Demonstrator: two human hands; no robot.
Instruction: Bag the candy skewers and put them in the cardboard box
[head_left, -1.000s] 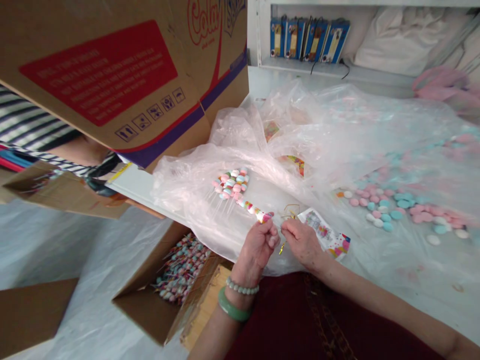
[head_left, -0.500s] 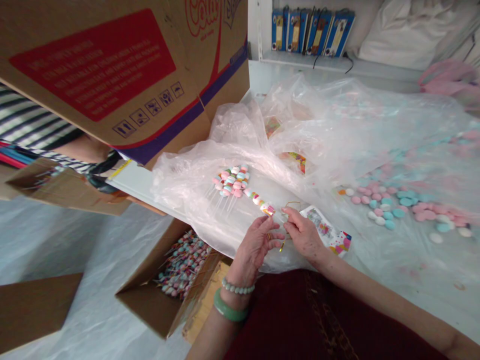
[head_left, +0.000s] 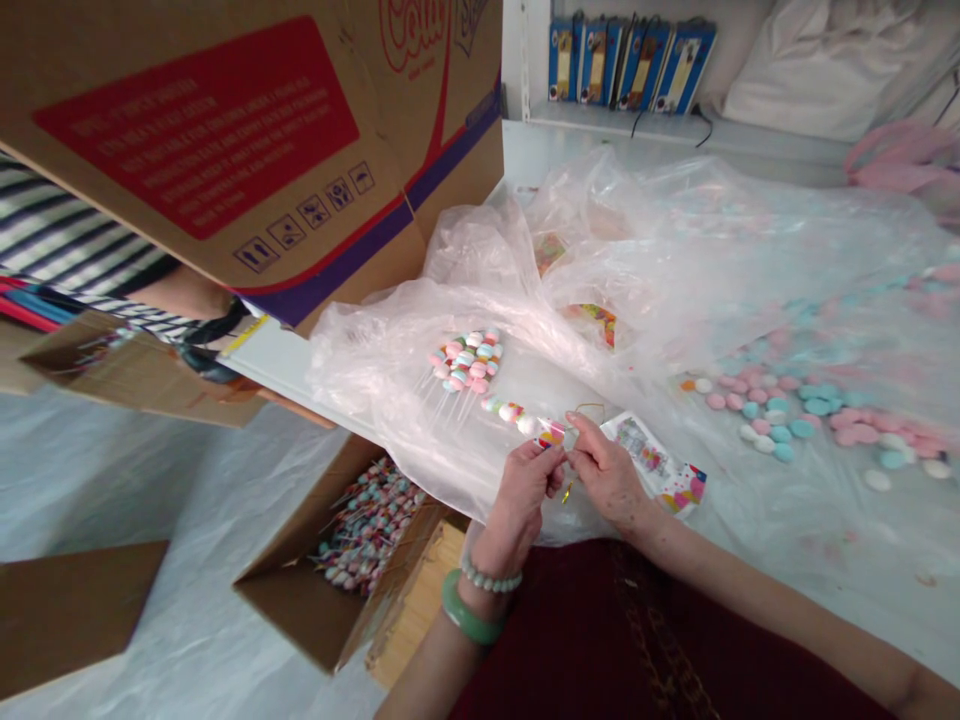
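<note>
White table [head_left: 281, 358] under clear plastic sheeting [head_left: 360, 350]: near its front edge, I have the left hand [head_left: 527, 485] pinched on the printed end [head_left: 551, 432] of a wrapped candy stick [head_left: 526, 424]. Beside it, my right hand [head_left: 606, 475] has its fingertips narrowed near a gold tie [head_left: 567, 492]; whether they grip, I cannot tell. Step in hand, I judge: securing that end; the next move calls for steady fingertip pressure

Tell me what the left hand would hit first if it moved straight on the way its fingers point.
Most likely the right hand, which lies close ahead of the left hand, though this single view leaves unclear whether the two are at quite the same depth.
</note>
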